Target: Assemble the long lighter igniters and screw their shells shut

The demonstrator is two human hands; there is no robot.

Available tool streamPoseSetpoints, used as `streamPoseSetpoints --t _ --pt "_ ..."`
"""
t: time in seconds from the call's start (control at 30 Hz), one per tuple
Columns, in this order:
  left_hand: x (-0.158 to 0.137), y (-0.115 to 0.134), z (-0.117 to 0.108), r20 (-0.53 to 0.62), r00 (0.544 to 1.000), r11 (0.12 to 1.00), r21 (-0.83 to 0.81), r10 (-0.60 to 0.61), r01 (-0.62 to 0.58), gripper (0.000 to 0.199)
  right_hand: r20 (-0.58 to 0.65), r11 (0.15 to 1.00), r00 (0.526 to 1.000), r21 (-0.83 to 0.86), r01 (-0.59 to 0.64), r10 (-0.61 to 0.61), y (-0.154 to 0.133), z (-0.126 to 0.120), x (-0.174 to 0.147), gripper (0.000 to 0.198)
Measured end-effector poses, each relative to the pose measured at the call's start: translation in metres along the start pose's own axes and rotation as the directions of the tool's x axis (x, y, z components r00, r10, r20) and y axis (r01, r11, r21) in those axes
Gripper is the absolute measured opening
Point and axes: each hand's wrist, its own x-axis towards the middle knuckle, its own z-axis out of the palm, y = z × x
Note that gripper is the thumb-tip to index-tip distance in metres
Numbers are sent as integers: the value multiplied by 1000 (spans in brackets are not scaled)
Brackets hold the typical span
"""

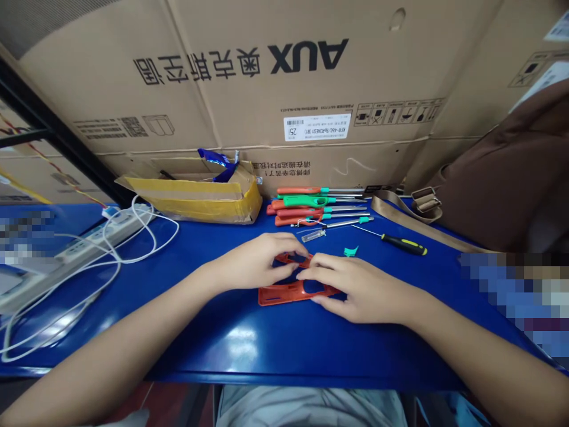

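Two orange half shells of a gas lighter lie before me on the blue table (191,332). My left hand (264,261) curls its fingers and thumb around the farther half shell (284,258), hiding part of it. Over the end of the nearer half shell (282,293) is my right hand (355,286), thumb on the near side and fingers across it. The fingertips of both hands almost meet between the shells. Just beyond them are a small clear fuel tank (313,236), a metal lighter tube (349,223) and a teal plastic piece (351,251).
Several lighters (306,202) are piled at the back. A black-and-yellow screwdriver (405,244) lies to the right, near a brown bag (511,172). At left are a taped cardboard box (200,198) and a power strip (84,246) with white cables. A large carton (240,107) stands behind.
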Motion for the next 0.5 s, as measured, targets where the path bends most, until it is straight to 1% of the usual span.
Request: streamPoseSetpoints --t 0.03,0.1,0.23,0.3,0.4,0.43,0.5 --pt "-1 -3 1 -33 999 1000 24 -1 2 25 20 1000 1000 -26 -5 5 1 0 0 32" --pt "-2 -11 2 -70 997 997 78 -15 20 23 64 999 998 -49 -15 18 4 -2 0 25" --pt "-4 -23 9 -23 999 991 132 -29 31 24 128 999 991 36 -41 36 10 -7 0 13" --pt "-5 -24 12 0 999 988 151 -44 44 22 99 996 993 58 -67 61 12 -8 1 15" --pt "-7 -23 15 14 997 988 134 -80 78 15 -20 988 987 8 -157 157 14 -7 2 14" --pt "-7 -22 15 19 996 990 114 -87 84 14 -46 982 982 -31 -187 185 15 -6 3 17" --pt "-8 -21 16 24 996 993 80 -87 85 13 -69 969 974 -108 -223 217 17 -4 4 31"
